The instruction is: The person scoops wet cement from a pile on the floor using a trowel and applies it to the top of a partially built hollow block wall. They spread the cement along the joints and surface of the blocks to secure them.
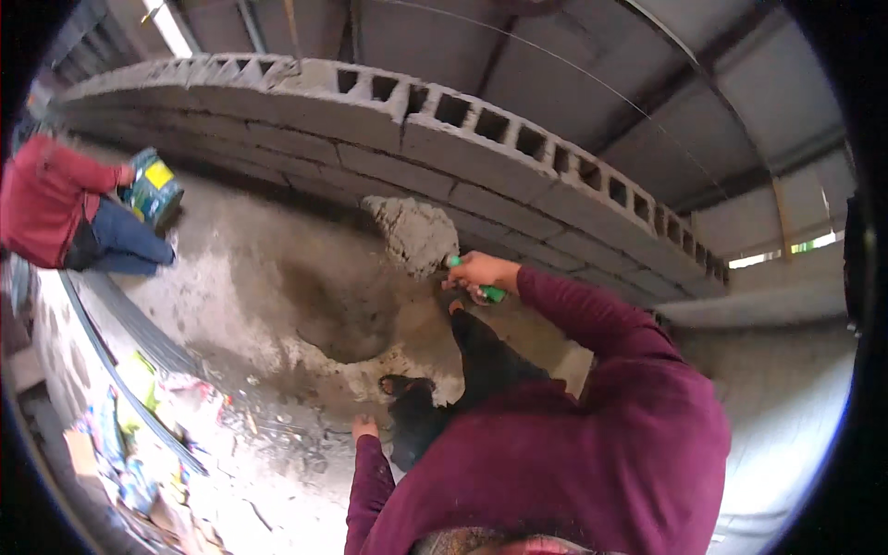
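Observation:
My right hand is wrapped round the green handle of a trowel. A thick grey heap of wet mortar covers its blade, so the metal is hidden. The loaded trowel is held out in front of the lower courses of a hollow concrete block wall. Low by my left leg hangs my left hand, small in view, its fingers loosely extended with nothing visible in them. Between the wall and my feet a dark, damp round patch lies on the floor.
At the far left a co-worker in a red top holds a dark green bucket with a yellow patch. Long grey strips and scattered litter lie on the floor at left. The wall's top shows open block cores.

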Motion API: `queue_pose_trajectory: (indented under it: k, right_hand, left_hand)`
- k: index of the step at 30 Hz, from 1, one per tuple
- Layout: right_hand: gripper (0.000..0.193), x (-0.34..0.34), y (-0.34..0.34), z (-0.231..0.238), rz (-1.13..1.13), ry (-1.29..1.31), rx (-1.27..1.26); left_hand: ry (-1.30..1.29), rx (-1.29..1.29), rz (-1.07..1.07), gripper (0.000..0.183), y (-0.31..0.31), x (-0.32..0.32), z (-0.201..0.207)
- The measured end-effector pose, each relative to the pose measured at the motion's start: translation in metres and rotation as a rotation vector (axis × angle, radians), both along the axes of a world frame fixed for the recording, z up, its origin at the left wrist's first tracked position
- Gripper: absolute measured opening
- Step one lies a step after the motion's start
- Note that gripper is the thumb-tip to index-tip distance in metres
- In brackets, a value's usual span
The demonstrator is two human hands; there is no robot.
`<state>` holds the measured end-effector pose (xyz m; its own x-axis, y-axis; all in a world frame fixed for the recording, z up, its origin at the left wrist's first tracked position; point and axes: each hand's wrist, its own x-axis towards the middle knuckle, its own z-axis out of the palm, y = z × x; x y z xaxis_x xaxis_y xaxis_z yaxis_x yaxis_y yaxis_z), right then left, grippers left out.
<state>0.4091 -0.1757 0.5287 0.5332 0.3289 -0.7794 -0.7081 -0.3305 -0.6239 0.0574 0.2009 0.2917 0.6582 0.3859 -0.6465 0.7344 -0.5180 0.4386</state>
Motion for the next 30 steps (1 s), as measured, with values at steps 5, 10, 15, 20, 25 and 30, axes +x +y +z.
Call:
queue_pose_trajectory:
  k: [5,10,15,20,25,30]
  right_hand:
    - [0.013,-0.037,-0.073,0.074,-0.228,0.009,-0.003]
    - [0.015,-0.075,-0.164,0.129,-0.317,0.006,-0.051]
    - [0.015,-0.112,-0.254,0.164,-0.389,0.046,-0.090]
    - [0.013,-0.130,-0.327,0.180,-0.542,0.101,-0.124]
    - [0.013,-0.125,-0.373,0.196,-0.685,0.129,-0.158]
    - [0.013,-0.092,-0.441,0.161,-0.504,0.049,-0.158]
  left_hand:
    - [0.068,0.181,-0.035,0.040,0.048,-0.043,0.055]
    - [0.194,0.312,0.078,0.046,0.031,-0.080,0.090]
    - [0.178,0.186,-0.004,0.039,-0.056,-0.102,0.069]
    - [0.091,-0.024,-0.112,0.033,-0.134,-0.053,0.036]
    - [-0.039,-0.185,-0.042,0.026,-0.173,0.030,0.049]
    - [-0.027,-0.097,-0.102,0.033,-0.185,0.057,0.080]
